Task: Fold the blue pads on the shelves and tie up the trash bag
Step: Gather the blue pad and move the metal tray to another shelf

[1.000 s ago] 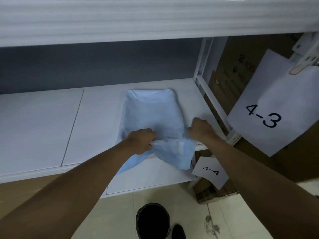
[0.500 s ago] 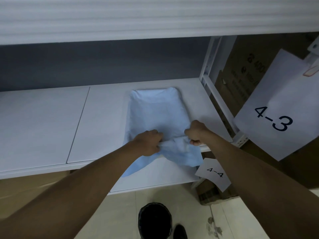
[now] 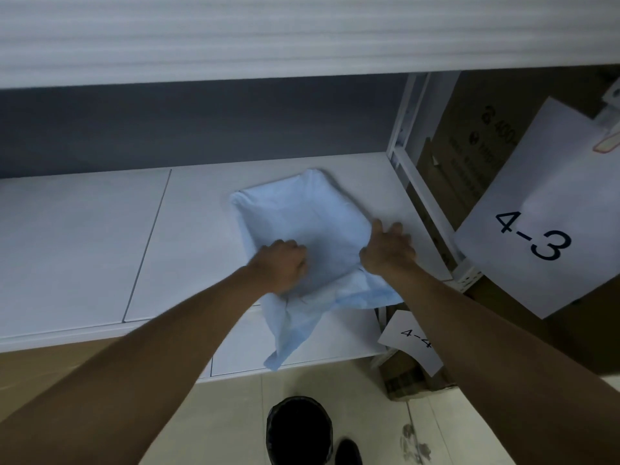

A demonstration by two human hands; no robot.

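A light blue pad [image 3: 298, 216] lies partly folded on the white shelf [image 3: 84, 243], turned at a slant, with one loose end hanging over the shelf's front edge. My left hand [image 3: 281, 265] is curled into a fist and presses on the pad's near left part. My right hand [image 3: 387, 246] rests flat on the pad's right edge, fingers spread toward the back. On the floor below stands a bin lined with a black trash bag [image 3: 298, 431].
A white upright post [image 3: 407, 129] and rail bound the shelf on the right. Paper labels "4-3" [image 3: 550, 209] and "4-4" [image 3: 411, 340] hang there before cardboard boxes [image 3: 469, 135]. Another shelf [image 3: 235, 31] runs overhead. A dark shoe [image 3: 347, 453] is by the bin.
Both hands have moved forward over the pad, from pinching its near edge to pressing on it. The pad now lies turned at an angle, and the right hand has opened flat.
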